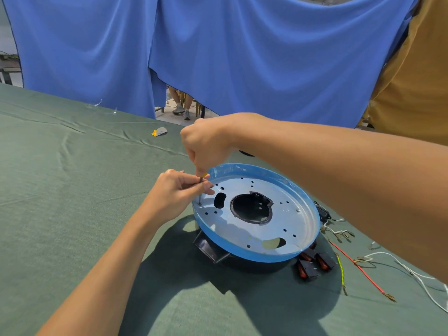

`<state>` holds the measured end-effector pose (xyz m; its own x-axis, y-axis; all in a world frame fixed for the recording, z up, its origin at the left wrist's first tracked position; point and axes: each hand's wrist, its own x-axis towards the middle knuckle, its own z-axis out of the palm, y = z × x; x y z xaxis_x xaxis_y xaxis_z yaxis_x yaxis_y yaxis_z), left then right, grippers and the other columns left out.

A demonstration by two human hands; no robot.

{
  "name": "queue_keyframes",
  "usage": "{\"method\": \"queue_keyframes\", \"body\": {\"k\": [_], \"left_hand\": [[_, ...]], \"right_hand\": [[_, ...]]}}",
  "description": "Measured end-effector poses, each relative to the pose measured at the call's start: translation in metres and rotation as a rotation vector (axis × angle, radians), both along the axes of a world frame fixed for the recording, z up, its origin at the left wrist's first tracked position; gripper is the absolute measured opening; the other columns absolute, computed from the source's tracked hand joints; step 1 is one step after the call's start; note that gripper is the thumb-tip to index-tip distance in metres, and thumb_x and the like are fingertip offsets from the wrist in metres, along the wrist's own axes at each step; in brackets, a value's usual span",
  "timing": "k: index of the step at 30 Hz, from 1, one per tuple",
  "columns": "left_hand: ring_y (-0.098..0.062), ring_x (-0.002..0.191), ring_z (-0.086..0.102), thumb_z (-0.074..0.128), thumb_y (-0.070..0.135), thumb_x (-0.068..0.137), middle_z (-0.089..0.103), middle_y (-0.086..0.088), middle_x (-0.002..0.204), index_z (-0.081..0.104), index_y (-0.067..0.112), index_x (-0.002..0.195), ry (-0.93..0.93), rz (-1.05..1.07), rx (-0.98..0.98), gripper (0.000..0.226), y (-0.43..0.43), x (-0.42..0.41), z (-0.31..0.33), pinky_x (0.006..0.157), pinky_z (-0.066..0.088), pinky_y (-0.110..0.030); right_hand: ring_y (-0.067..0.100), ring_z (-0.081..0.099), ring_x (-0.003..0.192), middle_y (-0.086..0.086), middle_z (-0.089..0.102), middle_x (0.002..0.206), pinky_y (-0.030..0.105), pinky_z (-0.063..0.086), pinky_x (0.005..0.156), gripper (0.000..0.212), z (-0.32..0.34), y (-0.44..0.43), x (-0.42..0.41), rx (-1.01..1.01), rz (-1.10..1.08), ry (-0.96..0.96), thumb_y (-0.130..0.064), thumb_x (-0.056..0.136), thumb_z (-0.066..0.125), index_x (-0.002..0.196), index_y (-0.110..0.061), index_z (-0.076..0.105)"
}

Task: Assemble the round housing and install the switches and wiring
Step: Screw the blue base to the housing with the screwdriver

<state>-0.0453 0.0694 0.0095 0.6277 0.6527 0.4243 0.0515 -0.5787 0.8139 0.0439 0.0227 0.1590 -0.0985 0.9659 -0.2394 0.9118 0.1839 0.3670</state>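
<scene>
Green cloth covers the desk (72, 214). Nearest, three red-and-black switches (312, 263) that I can count lie against the round housing (254, 229), with one red wire (371, 280), one yellow-green wire (342, 272) and white wires (380, 253) just beside them. One screwdriver (201, 179) stands upright at the housing's left edge. The left hand (174, 192) pinches its shaft, and the right hand (206, 144), arm reaching across, grips its handle from above. Blue drapes (242, 57) hang beyond.
</scene>
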Motion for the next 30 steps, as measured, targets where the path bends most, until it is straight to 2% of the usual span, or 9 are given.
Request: {"method": "queue_keyframes", "body": {"k": [2,5,8,11,15,18,22,26,30], "left_hand": [[-0.026,0.080,0.061,0.069,0.023,0.090,0.075,-0.016,0.087,0.079,0.027,0.082,-0.011,-0.007,-0.046,0.013,0.000,0.000,-0.001,0.091,0.049,-0.054],[-0.031,0.089,0.067,0.071,0.024,0.088,0.077,-0.008,0.091,0.081,0.025,0.082,-0.023,0.004,-0.090,0.011,0.001,0.000,-0.002,0.092,0.050,-0.056],[-0.016,0.103,0.068,0.072,0.022,0.086,0.077,0.005,0.094,0.080,0.019,0.086,-0.019,0.008,-0.094,0.008,0.001,0.001,-0.001,0.095,0.051,-0.049],[-0.020,0.099,0.069,0.073,0.022,0.086,0.076,0.007,0.092,0.080,0.019,0.090,-0.001,0.022,-0.080,0.008,0.001,0.003,-0.001,0.089,0.053,-0.045],[-0.005,0.091,0.068,0.072,0.019,0.087,0.077,0.005,0.090,0.079,0.019,0.093,0.019,0.035,-0.012,0.009,0.000,0.005,-0.002,0.078,0.044,-0.007],[0.000,0.093,0.068,0.071,0.017,0.087,0.077,0.002,0.092,0.079,0.015,0.093,0.018,0.016,-0.015,0.010,-0.002,0.003,0.001,0.095,0.047,-0.022],[-0.001,0.090,0.068,0.071,0.013,0.087,0.076,0.005,0.090,0.080,0.015,0.089,0.032,0.015,0.020,0.009,-0.003,0.002,0.001,0.111,0.034,-0.036],[-0.008,0.096,0.069,0.070,0.014,0.088,0.077,0.005,0.092,0.080,0.017,0.088,0.058,0.004,0.037,0.010,0.000,0.003,0.002,0.098,0.029,-0.006],[0.000,0.090,0.068,0.070,0.013,0.089,0.077,0.006,0.090,0.080,0.018,0.090,0.052,0.005,0.027,0.011,0.001,0.002,0.001,0.078,0.035,0.003]], "right_hand": [[0.020,0.053,0.064,-0.002,0.054,0.060,0.027,0.042,0.052,0.032,-0.001,0.004,-0.003,0.001,-0.060,0.021,-0.026,0.087,0.067,0.060,-0.015,0.052],[0.014,0.052,0.049,-0.003,0.058,0.060,0.016,0.039,0.038,0.025,0.000,0.006,-0.008,-0.011,-0.129,0.010,-0.025,0.087,0.066,0.067,-0.011,0.060],[0.011,0.043,0.035,-0.001,0.052,0.057,0.009,0.030,0.030,0.020,0.002,0.006,-0.010,-0.021,-0.182,0.021,-0.018,0.087,0.064,0.068,-0.010,0.062],[0.011,0.032,0.032,0.002,0.043,0.059,0.010,0.025,0.032,0.015,0.001,0.010,-0.007,-0.067,-0.299,0.075,-0.017,0.091,0.058,0.081,-0.007,0.063],[0.013,0.027,0.040,0.002,0.036,0.062,0.013,0.022,0.035,0.014,-0.001,0.013,-0.005,-0.112,-0.421,0.134,-0.016,0.097,0.052,0.094,-0.006,0.061],[0.012,0.030,0.040,0.002,0.040,0.063,0.013,0.026,0.036,0.013,-0.001,0.012,-0.007,-0.134,-0.442,0.131,-0.018,0.096,0.051,0.090,-0.010,0.058],[0.013,0.048,0.045,0.000,0.063,0.061,0.018,0.039,0.043,0.027,0.005,0.003,-0.008,-0.100,-0.296,0.022,-0.031,0.093,0.059,0.075,-0.011,0.060],[0.016,0.066,0.079,-0.003,0.070,0.085,0.023,0.045,0.054,0.021,0.012,-0.004,-0.008,-0.036,-0.053,-0.120,-0.040,0.083,0.072,0.090,-0.021,0.068],[0.006,0.047,0.059,-0.006,0.057,0.067,0.012,0.032,0.032,0.025,0.008,-0.005,-0.004,-0.021,0.107,-0.189,-0.029,0.089,0.068,0.069,-0.024,0.053]]}}
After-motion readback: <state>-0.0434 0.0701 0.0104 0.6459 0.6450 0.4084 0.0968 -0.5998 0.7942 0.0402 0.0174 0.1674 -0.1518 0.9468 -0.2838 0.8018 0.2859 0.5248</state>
